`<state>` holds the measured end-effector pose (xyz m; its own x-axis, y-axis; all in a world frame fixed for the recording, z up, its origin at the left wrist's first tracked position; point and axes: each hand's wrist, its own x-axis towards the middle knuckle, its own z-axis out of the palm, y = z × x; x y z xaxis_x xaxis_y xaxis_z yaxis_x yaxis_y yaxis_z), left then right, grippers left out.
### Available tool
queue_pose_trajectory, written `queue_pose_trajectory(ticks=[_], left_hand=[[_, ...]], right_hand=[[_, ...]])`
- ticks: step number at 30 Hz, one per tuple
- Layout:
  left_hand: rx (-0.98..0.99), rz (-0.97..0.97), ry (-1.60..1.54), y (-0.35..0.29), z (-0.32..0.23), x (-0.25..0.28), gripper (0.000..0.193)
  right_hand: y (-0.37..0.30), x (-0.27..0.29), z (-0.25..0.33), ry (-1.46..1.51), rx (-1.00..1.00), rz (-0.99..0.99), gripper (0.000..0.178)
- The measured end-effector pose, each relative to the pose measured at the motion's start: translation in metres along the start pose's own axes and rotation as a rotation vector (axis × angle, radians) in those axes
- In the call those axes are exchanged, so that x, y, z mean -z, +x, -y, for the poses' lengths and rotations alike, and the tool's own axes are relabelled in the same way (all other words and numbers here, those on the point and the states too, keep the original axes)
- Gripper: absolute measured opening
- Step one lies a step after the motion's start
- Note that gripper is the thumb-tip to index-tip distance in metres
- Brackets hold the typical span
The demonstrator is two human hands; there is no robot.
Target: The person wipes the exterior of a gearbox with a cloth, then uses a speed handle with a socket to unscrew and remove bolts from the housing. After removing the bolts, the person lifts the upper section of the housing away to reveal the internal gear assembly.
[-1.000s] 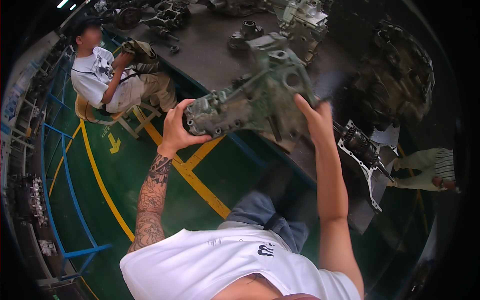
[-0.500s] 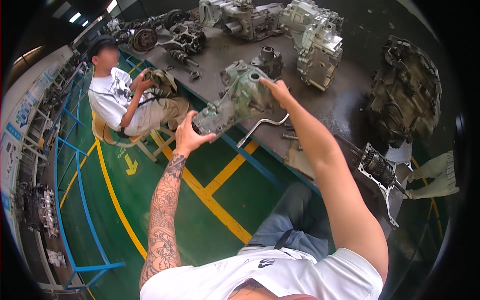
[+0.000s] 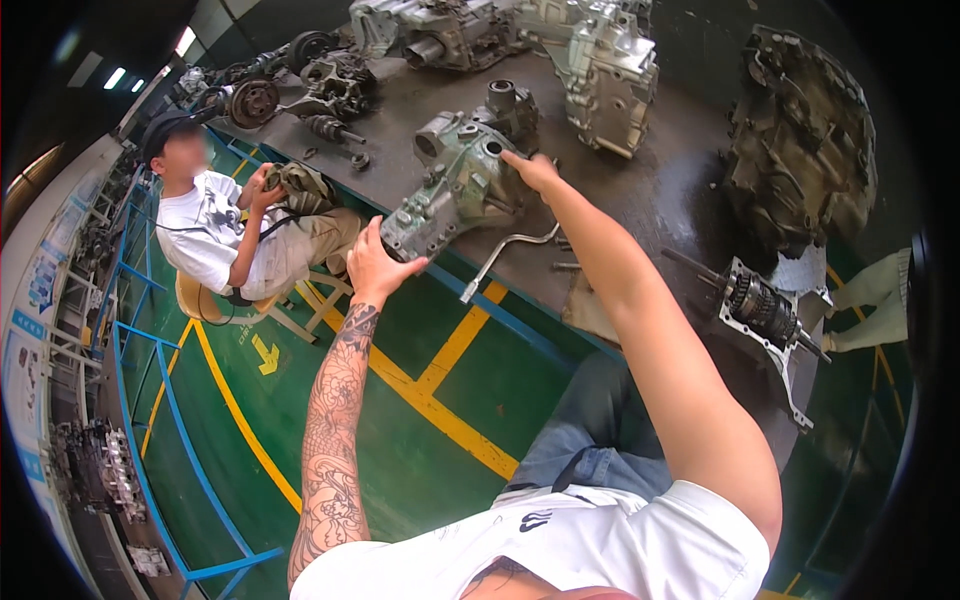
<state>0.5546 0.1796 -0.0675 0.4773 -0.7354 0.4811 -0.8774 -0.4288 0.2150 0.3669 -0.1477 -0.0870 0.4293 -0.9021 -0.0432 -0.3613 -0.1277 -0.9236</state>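
A grey-green metal gearbox housing (image 3: 455, 190) is held between my two hands at the bench's near edge, tilted with one end toward me. My left hand (image 3: 380, 268) grips its lower left end, thumb along the near side and fingers around the far side. At the upper right end, my right hand (image 3: 532, 172) holds the housing beside a round hole; some of its fingers are hidden. A bent metal bar wrench (image 3: 500, 255) lies just right of the housing, its end past the bench edge. Behind the housing is a part with a round upright neck (image 3: 508, 105).
Large gearbox castings (image 3: 612, 95) stand at the back of the dark bench (image 3: 660, 190). An open dirty casing (image 3: 800, 135) is at right, near a gear shaft (image 3: 758, 305) in a half casing. A seated person (image 3: 205, 215) holds a part at left. Blue railings (image 3: 165, 400) run beyond.
The view has shifted, so the bench things appear farther left and mostly higher. Both hands keep their hold on the gearbox housing, which has moved little.
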Motion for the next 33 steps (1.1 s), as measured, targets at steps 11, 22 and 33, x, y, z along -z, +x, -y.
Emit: queue_pose_trajectory(ticks=[11, 22, 33], left_hand=[[0.042, 0.026, 0.047, 0.023, -0.028, -0.026, 0.112], [0.039, 0.043, 0.110, 0.043, -0.039, -0.065, 0.111], [-0.584, -0.107, -0.493, -0.039, -0.205, -0.043, 0.062]], right_hand=[[-0.189, 0.073, -0.034, 0.608, 0.248, 0.145, 0.036], [-0.488, 0.186, -0.152, 0.793, -0.194, 0.194, 0.027], [-0.581, 0.253, -0.187, 0.751, -0.213, -0.264, 0.024]])
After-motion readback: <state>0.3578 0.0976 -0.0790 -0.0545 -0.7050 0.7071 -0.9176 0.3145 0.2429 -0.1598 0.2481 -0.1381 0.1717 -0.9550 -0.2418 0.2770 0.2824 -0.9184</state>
